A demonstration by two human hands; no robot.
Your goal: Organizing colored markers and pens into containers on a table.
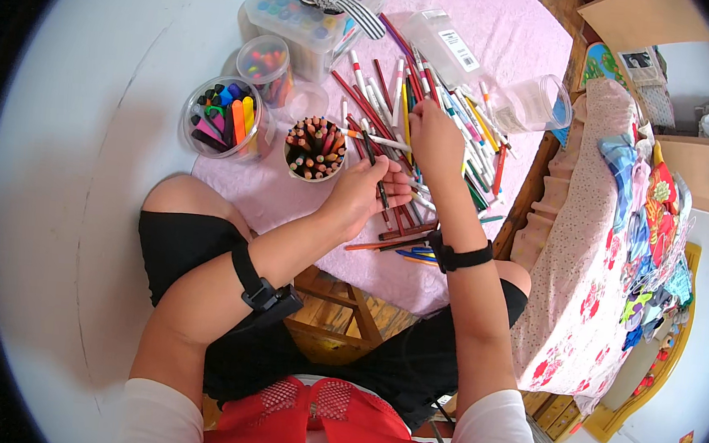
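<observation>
My left hand (pixel 365 191) has a slim black pencil (pixel 377 173) under its thumb, lying across the half-curled fingers. It is just right of a round cup (pixel 315 177) packed with pencils, tips up. Farther right, my right hand (pixel 436 136) reaches over a loose pile of pencils and pens (pixel 468 151) in white, dark red, yellow and green. Its fingers are bent together and point down into the pile; whatever they pinch is hidden behind the hand.
Left of the cup stand a clear tub of markers (pixel 226 141) and a smaller lidded tub (pixel 265 60). A clear storage box (pixel 311 31) is behind them. Toward the right lie an empty clear case (pixel 443 45) and a tipped clear jar (pixel 534 106). Pink cloth (pixel 261 189) covers the table.
</observation>
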